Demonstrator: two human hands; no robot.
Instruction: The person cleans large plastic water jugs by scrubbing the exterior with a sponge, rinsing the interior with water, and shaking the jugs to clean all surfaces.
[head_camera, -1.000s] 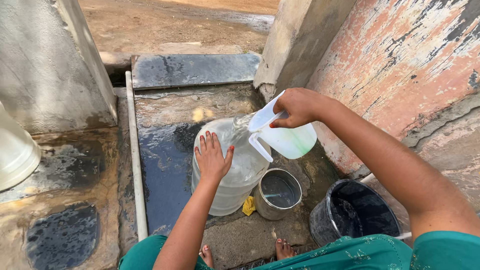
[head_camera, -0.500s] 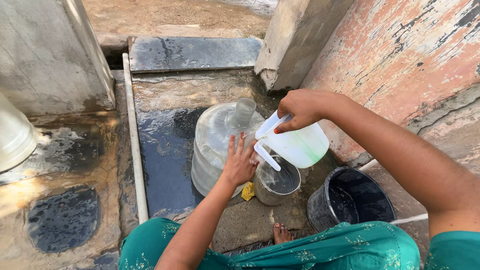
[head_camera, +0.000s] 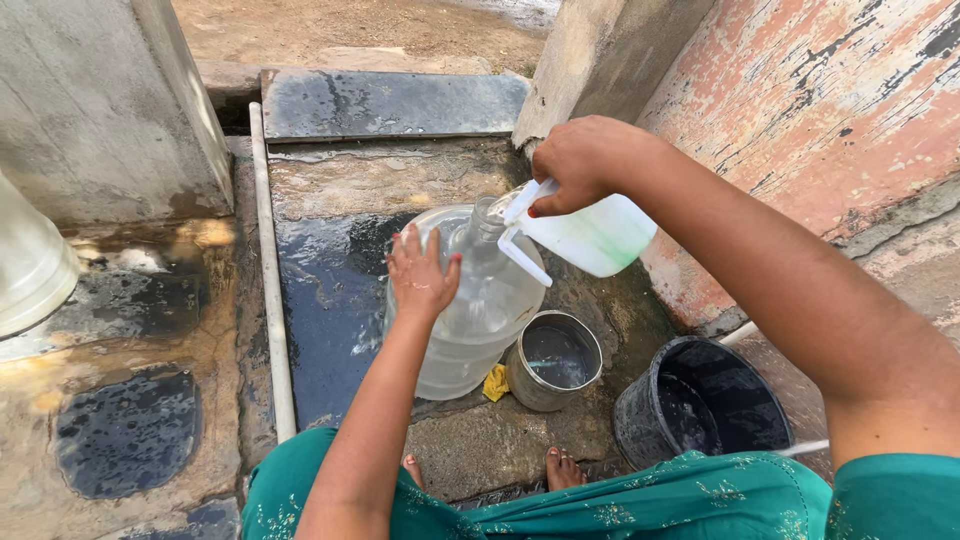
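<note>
**Jug tipped over the mouth of a clear water bottle**

At far left, a pale container (head_camera: 30, 265) stands on the wet stone slab (head_camera: 130, 300), and a white pipe (head_camera: 270, 280) runs along the ground beside it. The left hand (head_camera: 422, 275) lies flat on the shoulder of the large clear bottle (head_camera: 470, 310), fingers spread open and pressed against its curved wall. The bottle stands upright on the wet floor. Above its neck the right hand (head_camera: 575, 160) is closed around the rim of a white plastic jug (head_camera: 590, 235), tilted so that its lip sits at the bottle's mouth. Just beside the bottle are a small yellow scrap (head_camera: 496, 383) and a metal pot (head_camera: 555, 360); further right stands a black bucket (head_camera: 700, 405).
</note>
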